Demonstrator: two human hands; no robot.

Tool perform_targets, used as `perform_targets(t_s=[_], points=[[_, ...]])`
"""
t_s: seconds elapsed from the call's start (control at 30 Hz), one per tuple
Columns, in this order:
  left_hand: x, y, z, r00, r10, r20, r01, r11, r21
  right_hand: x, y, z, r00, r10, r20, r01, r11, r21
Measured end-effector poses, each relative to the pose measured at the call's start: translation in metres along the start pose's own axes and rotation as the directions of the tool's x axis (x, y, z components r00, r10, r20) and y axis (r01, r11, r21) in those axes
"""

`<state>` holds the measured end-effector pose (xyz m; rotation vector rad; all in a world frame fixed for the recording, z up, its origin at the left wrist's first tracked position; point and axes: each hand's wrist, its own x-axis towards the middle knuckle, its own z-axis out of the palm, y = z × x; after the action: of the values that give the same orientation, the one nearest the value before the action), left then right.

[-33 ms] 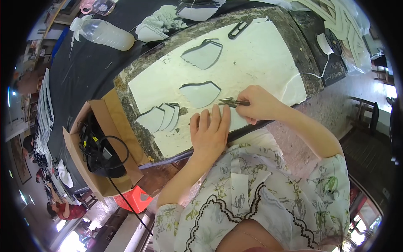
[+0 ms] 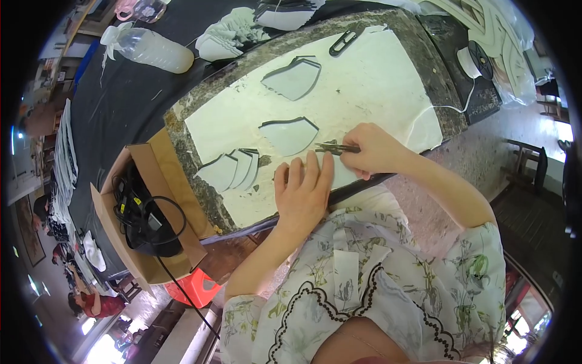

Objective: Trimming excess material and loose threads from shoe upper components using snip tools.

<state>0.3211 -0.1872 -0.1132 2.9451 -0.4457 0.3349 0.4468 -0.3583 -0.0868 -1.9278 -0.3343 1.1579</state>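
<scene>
My left hand (image 2: 301, 194) lies flat, palm down, on a large white sheet (image 2: 376, 85) that covers a stone slab (image 2: 182, 130). Just to its right, my right hand (image 2: 371, 150) grips a thin dark tool (image 2: 330, 147), whose tip points left toward a pale cut-out piece (image 2: 290, 134). A second similar piece (image 2: 295, 79) lies farther back on the sheet. To the left of my left hand, several overlapping cut pieces (image 2: 233, 170) form a fanned stack.
A black clip-like tool (image 2: 343, 41) lies at the sheet's far edge, a spool of white cord (image 2: 470, 60) to the right. An open cardboard box (image 2: 145, 155) holds black cables. Behind are a plastic bottle (image 2: 151, 48) and white pieces (image 2: 227, 33). A red stool (image 2: 197, 285) stands below.
</scene>
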Motion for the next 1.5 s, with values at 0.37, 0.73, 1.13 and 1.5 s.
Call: perform_targets(t_s=[0.37, 0.73, 1.13, 1.5], points=[[0.006, -0.010, 0.005, 0.990, 0.144, 0.005, -0.142, 0.980, -0.138, 0.001, 0.002, -0.001, 0.999, 0.024, -0.025, -0.024, 1.000, -0.018], [-0.001, -0.017, 0.007, 0.995, 0.071, -0.065, -0.087, 0.953, -0.291, 0.000, 0.008, -0.003, 0.996, -0.087, 0.010, 0.087, 0.987, -0.134], [0.004, -0.017, 0.008, 0.995, -0.069, -0.070, 0.024, 0.862, -0.507, -0.010, 0.004, 0.000, 0.996, 0.087, 0.021, -0.089, 0.982, 0.164], [0.005, -0.015, 0.005, 1.000, 0.021, -0.014, -0.024, 0.936, -0.352, -0.008, 0.006, -0.004, 0.995, 0.097, 0.006, -0.097, 0.980, 0.172]])
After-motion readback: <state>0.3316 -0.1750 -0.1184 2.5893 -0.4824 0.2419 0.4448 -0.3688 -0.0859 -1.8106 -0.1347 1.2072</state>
